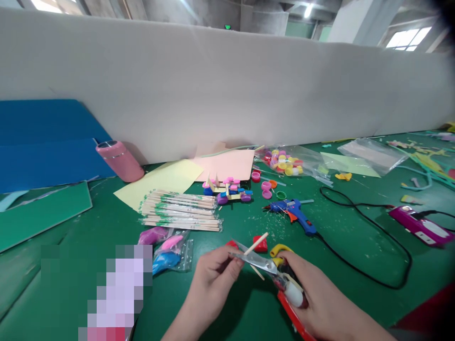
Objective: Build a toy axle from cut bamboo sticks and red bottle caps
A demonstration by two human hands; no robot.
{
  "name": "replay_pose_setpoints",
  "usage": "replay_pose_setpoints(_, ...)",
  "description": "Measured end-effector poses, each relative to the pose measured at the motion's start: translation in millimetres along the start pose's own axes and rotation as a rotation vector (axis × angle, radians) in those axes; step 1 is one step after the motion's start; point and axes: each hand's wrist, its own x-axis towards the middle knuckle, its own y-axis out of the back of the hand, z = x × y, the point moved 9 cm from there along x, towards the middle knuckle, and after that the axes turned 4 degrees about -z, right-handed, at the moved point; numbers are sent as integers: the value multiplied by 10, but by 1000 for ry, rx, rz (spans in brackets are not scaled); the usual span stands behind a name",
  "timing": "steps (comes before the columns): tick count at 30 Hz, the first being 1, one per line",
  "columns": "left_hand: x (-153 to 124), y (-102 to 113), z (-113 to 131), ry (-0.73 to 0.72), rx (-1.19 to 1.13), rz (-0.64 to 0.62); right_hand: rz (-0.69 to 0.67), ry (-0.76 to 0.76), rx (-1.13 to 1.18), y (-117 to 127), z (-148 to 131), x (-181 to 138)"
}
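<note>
My left hand (pixel 216 274) pinches a thin wooden stick (pixel 256 242), probably a chopstick, at low centre. A pair of scissors (pixel 261 262) is in my right hand (pixel 316 289); its blades point left and cross the stick close to my left fingertips. One handle looks yellow, the other red. Another thin wooden piece (pixel 258 272) shows below the blades; whether it joins the stick is hidden. Just behind lies a small red block (pixel 260 244). Farther back are wrapped chopsticks (pixel 181 210) and small toy cars (pixel 229 193) made of sticks and coloured pieces.
A blue glue gun (pixel 293 213) lies right of centre, its black cord (pixel 359 279) looping to a purple power strip (pixel 421 226). Bags of coloured clay (pixel 170 251) sit left. A pink bottle (pixel 121 161) leans by the white partition (pixel 227 90). Bottle caps (pixel 266 186) lie behind the gun.
</note>
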Motion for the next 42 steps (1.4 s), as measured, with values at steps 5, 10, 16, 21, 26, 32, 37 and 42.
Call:
replay_pose_setpoints(5, 17, -70, -91, 98, -207, -111, -38, -10, -60, -37, -5, -11)
replay_pose_setpoints(10, 21, -35, -77, 80, -165, 4, -28, -59, -74, -48, 52, 0)
replay_pose_setpoints(16, -10, 11, -108, 78, -140, 61, -28, -10, 4, -37, 7, -7)
replay_pose_setpoints(21, -6, -90, -172, 172, -332, -98, -39, 8, 15, -24, 5, -31)
replay_pose_setpoints(26, -29, -156, -196, 230, -463, -187, -36, 13, -19, -16, 2, -39)
replay_pose_setpoints(32, -19, -143, -240, 258, -375, -150, -50, -39, -28, -89, 70, -10)
replay_pose_setpoints(37, -2, 11, -3, 11, -10, 85, -23, -62, -10, -65, 89, 10)
replay_pose_setpoints(42, -15, -7, -13, 13, 10, 29, -29, -17, 40, -28, -5, -15)
